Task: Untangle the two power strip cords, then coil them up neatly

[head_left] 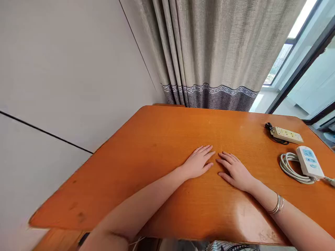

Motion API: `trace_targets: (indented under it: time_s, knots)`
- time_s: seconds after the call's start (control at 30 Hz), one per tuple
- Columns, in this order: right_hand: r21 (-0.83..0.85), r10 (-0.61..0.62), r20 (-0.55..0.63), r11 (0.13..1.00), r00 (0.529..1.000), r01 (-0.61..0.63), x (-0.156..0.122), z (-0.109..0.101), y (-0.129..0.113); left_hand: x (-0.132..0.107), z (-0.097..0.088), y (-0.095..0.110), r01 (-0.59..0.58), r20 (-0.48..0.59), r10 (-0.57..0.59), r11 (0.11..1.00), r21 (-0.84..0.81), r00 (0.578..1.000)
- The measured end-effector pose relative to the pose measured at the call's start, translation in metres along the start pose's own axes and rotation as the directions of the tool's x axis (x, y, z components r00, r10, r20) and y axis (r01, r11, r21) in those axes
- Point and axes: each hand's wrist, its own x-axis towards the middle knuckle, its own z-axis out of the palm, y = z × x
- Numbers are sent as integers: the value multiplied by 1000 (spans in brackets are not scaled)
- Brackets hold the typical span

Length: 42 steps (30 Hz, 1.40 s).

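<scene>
Two hands loosely spread, palm-down on wooden table.

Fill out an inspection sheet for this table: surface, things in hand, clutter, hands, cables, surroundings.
Surface: orange-brown table, dark marks near its front left corner, glare toward the front.
Things in hand: nothing seen held; both hands touch the table.
Clutter: white power strip and cream power strip, both toward the right end.
Hands: left hand and right hand palm down, apart; bracelets on right wrist.
Cables: white cable coiled beside the white strip; black cable bunched by the cream one.
Surroundings: pale wall left, curtain behind, glass panels right.
</scene>
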Motion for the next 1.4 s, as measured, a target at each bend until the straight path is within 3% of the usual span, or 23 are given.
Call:
trace_targets:
  time_s: [0.57,0.8,1.0,1.13,1.2,1.27,1.33,1.4]
  knots:
    - [30,-25,-64,999,998,27,1,-1,14,6,8,4,-6,-77,6,1000,-8,997]
    - [1,-40,-43,999,998,41,1,-3,17,6,10,13,30,-127,-29,1000,2,992]
    - [-27,-48,0,998,999,48,0,-6,17,9,10,17,136,-197,-140,990,-38,970]
    - [-91,-41,58,995,997,47,-4,-18,23,3,6,6,74,-195,-86,995,-69,977]
    - [-205,43,14,978,999,-39,-10,-31,35,-1,3,-4,39,-194,-53,996,-75,979]
    - [-322,185,-101,924,977,-208,-20,-50,53,-4,-1,-14,51,-215,-69,995,-90,974]
    - [-393,353,-230,819,907,-418,-33,-73,73,-5,-3,-21,72,-241,-96,992,-107,966]
    - [-416,488,-336,690,805,-592,-49,-97,91,-5,-3,-21,66,-247,-92,992,-111,965]
